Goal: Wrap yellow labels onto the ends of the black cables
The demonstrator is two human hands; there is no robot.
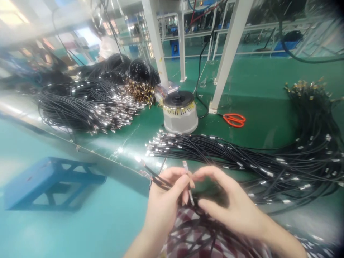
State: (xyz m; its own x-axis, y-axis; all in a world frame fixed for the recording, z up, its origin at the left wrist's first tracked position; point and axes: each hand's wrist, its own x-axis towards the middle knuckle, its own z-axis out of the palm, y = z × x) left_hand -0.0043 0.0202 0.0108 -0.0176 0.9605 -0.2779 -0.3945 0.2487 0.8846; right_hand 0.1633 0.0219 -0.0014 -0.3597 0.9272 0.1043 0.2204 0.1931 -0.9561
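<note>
My left hand (166, 197) is closed around a few black cables (157, 177), whose stripped or metal ends stick out to the upper left. A thin silver strip-like piece (191, 196) stands upright at the left fingertips; whether it belongs to a cable I cannot tell. My right hand (228, 197) faces it from the right, thumb and index finger apart, the index tip near the top of the piece. More black cables hang below both hands over a red-and-white checked cloth (185, 215).
A long cable bundle (228, 150) with silver ends lies across the green table (263, 125). Behind it are a white round device (180, 120) with a black top and orange-handled scissors (234, 120). Coiled cables (67, 104) are heaped left. A blue stool (29, 186) stands on the floor.
</note>
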